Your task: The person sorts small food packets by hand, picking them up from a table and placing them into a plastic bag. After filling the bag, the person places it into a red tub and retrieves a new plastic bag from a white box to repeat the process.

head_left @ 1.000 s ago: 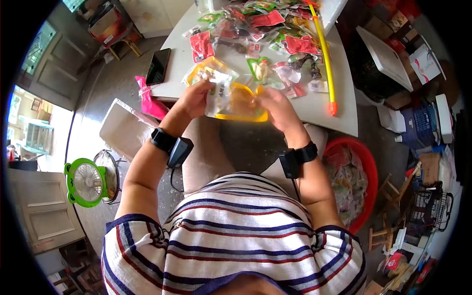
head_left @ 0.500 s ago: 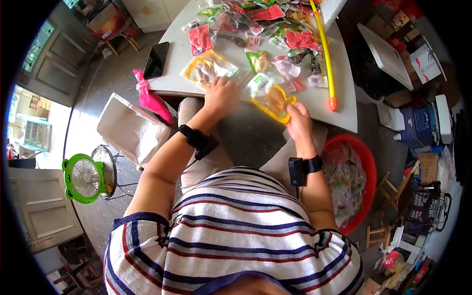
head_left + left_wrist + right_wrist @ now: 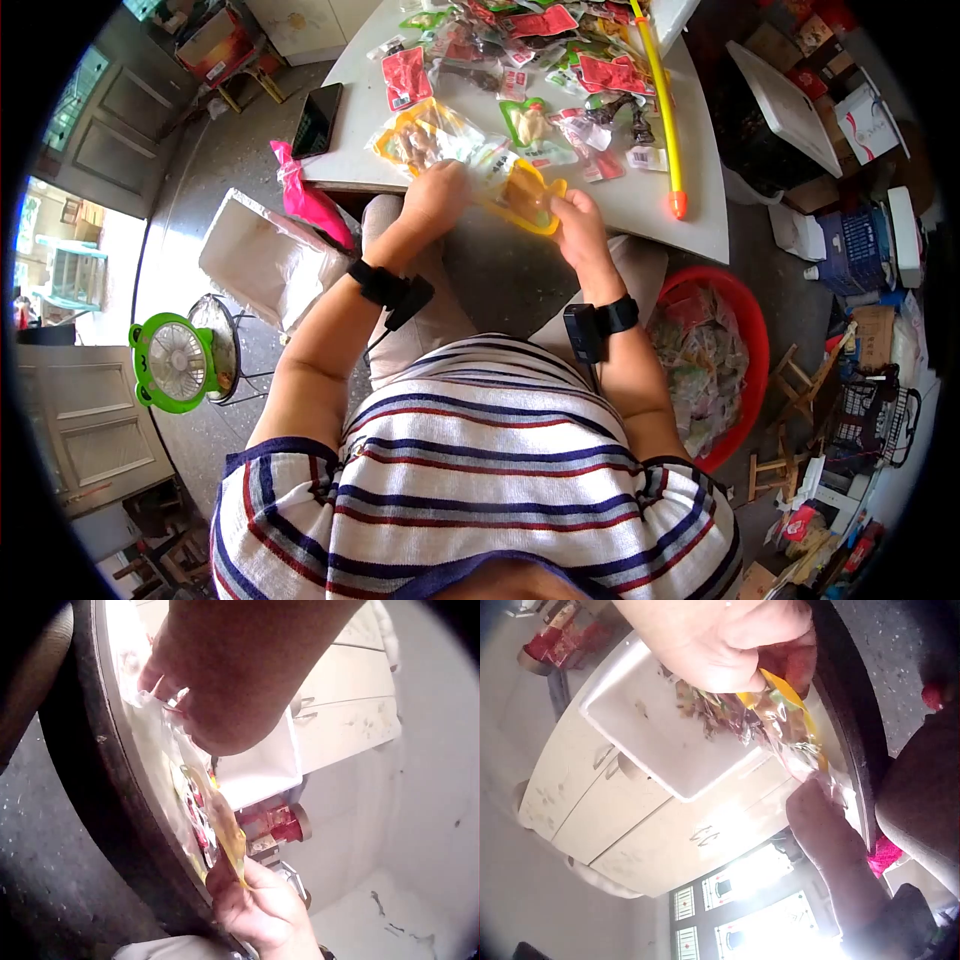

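Note:
Between my hands, over the table's front edge, is a clear food pouch (image 3: 526, 193) with a yellow border and brown food inside. My right hand (image 3: 580, 228) pinches its yellow lower corner. At the other end, my left hand (image 3: 437, 195) holds the clear plastic top, where its fingers (image 3: 152, 681) pinch the film in the left wrist view. A second yellow-bordered pouch (image 3: 412, 135) lies on the table just beyond my left hand. A small green-edged packet (image 3: 527, 122) lies beyond the held pouch.
Red packets (image 3: 405, 78) and many other wrapped foods cover the table's far part. A yellow tube (image 3: 662, 110) lies at the right, a phone (image 3: 318, 120) at the left. A pink bag (image 3: 305, 195) hangs by the edge. A red basin (image 3: 748, 350) of wrappers stands right; a white-lined box (image 3: 265, 260) left.
My left hand moved right from the pouch, then came back to its clear top. The right hand swung the pouch out to the right and brought it back, now tilted.

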The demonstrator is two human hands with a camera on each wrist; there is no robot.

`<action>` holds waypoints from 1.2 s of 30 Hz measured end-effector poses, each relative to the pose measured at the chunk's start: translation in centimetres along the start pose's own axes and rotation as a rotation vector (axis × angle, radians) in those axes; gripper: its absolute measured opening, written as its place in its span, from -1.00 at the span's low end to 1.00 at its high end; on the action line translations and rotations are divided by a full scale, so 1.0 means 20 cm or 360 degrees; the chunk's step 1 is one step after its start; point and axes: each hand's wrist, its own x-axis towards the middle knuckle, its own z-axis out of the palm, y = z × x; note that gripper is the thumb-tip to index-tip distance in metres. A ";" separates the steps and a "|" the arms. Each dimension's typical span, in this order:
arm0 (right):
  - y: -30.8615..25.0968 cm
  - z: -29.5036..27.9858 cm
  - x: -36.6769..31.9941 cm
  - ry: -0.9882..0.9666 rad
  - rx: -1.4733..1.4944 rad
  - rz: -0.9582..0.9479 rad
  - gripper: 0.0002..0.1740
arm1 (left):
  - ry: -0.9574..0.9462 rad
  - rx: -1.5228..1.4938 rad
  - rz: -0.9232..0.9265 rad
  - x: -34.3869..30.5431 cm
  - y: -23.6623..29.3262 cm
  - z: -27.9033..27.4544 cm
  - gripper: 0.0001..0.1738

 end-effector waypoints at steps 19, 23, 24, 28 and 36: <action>0.02 0.42 0.11 -0.0247 0.0097 0.0184 -0.87 | 0.0278 0.0318 0.0463 -0.04 0.14 -0.05 -0.90; 0.11 0.34 0.19 -0.0312 -0.0009 0.0220 -0.93 | 0.0235 0.0345 0.0472 -0.07 0.13 -0.04 -0.87; 0.09 0.36 0.17 -0.0243 0.0001 0.0182 -0.94 | 0.0261 0.0317 0.0492 -0.08 0.12 -0.03 -0.87; 0.01 0.44 0.10 -0.0080 -0.0050 0.0136 -0.95 | 0.0250 0.0238 0.0443 -0.09 0.13 -0.02 -0.85; 0.11 0.22 0.23 -0.0051 -0.0880 -0.0386 -0.79 | 0.0428 0.0391 0.0437 -0.18 0.09 -0.01 -0.51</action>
